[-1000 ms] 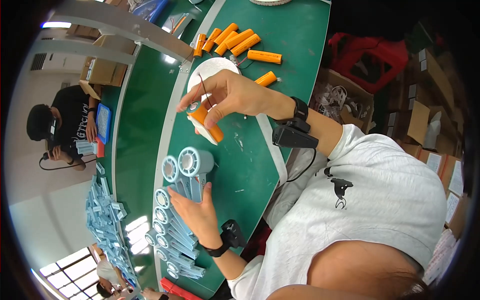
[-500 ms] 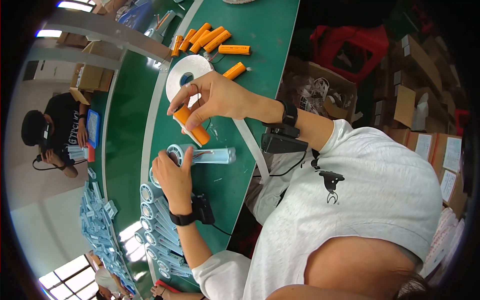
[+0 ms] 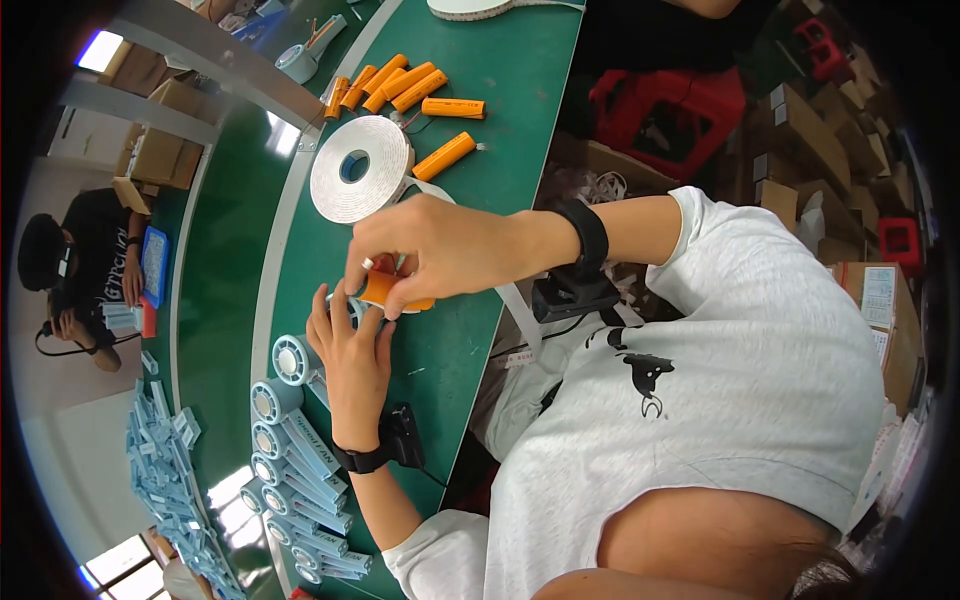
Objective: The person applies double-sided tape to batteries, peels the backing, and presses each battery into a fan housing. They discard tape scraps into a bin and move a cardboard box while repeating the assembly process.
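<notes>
My right hand (image 3: 440, 243) pinches an orange cylindrical battery (image 3: 379, 289) with a small white plug and wires at its end. Just below it, my left hand (image 3: 351, 372) curls over a light blue handheld fan (image 3: 354, 309), its fingertips close to the battery. Only a bit of the fan's round head shows between the fingers; its handle is hidden by the hands and battery. Beside my right hand lies a large roll of white tape (image 3: 390, 178), a strip trailing from it under my wrist.
Several orange batteries (image 3: 443, 156) lie beyond the roll on the green table (image 3: 440, 375). A row of light blue fans (image 3: 290, 362) lines its left side below my left hand. Past a metal rail, blue parts are heaped (image 3: 165, 470); a person (image 3: 95, 260) works there.
My right hand has brought the battery down and turned it over the fan, next to my left fingers. The whole view has shifted slightly, and the fan's handle is now covered.
</notes>
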Tool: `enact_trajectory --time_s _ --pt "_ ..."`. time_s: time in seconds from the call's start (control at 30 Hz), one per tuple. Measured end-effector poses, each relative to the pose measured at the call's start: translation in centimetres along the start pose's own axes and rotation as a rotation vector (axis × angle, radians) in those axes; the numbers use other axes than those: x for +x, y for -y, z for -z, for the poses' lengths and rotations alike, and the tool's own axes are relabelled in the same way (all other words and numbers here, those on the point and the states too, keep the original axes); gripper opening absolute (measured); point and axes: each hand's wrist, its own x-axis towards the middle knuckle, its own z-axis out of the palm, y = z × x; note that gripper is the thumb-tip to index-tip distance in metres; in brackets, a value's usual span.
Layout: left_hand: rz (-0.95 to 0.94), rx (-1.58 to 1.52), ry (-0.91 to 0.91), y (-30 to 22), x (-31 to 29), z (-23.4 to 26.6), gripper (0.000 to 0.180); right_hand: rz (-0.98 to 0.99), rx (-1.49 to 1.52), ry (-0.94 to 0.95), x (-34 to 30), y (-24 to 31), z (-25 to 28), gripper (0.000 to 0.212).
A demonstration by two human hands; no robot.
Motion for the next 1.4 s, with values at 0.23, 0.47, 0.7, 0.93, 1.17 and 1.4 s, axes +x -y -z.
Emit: enact_trajectory --time_s 0.23,0.47,0.7,0.93,1.17,1.4 --pt "0.014 -0.365 -0.108 0.5 0.4 -0.8 0.008 0.078 -0.183 0.121 -2.4 -1.1 0.0 0.014" --pt "0.191 -0.706 -0.174 0.5 0.5 -1.9 0.008 0.227 -0.786 0.382 -0.9 -2.1 0.0 0.009" --pt "0.265 -0.729 -0.2 0.3 0.3 -0.9 0.023 -0.121 -0.805 0.718 2.5 -2.9 -1.8 0.015" --pt "0.186 -0.298 0.021 1.0 2.4 4.9 0.056 0.046 -0.263 0.376 1.4 -4.2 4.7 0.031" --pt "0.299 0.005 -0.119 19.1 7.9 9.5 0.057 -0.286 -0.743 0.214 -0.8 -7.7 9.4 0.027" --pt "0.548 0.463 0.237 28.2 7.6 4.1 0.068 -0.361 -1.226 -0.064 -2.4 -4.4 11.2 0.018"
